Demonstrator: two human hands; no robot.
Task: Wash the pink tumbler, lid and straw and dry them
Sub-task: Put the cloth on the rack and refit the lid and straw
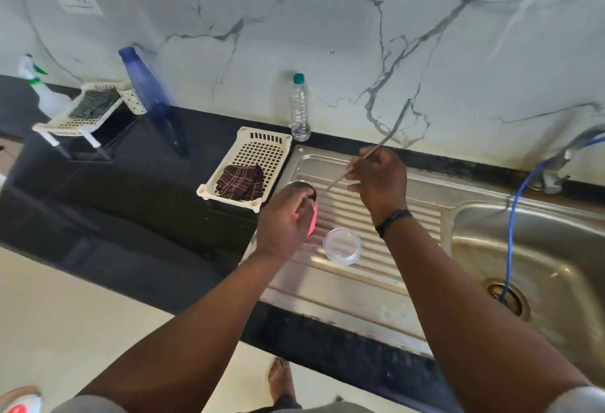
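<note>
The pink tumbler [312, 221] stands on the steel drainboard [343, 285]; my left hand [283, 224] grips its side and hides most of it. Only a strip of pink and the steel rim at the top show. My right hand [379, 180] is raised just right of the tumbler and pinches a thin metal straw [391, 132], which slants up toward the wall, its lower end pointing at the tumbler's mouth. The clear lid [342, 245] lies flat on the drainboard, just right of the tumbler and below my right wrist.
A cream basket [258, 145] with a dark checked cloth [242, 181] sits left of the drainboard. A small water bottle [299, 108] stands by the wall. The sink basin [537, 249] with a blue hose [512, 232] lies right. A tall blue bottle [147, 88], rack [82, 109] and spray bottle [36, 83] stand far left.
</note>
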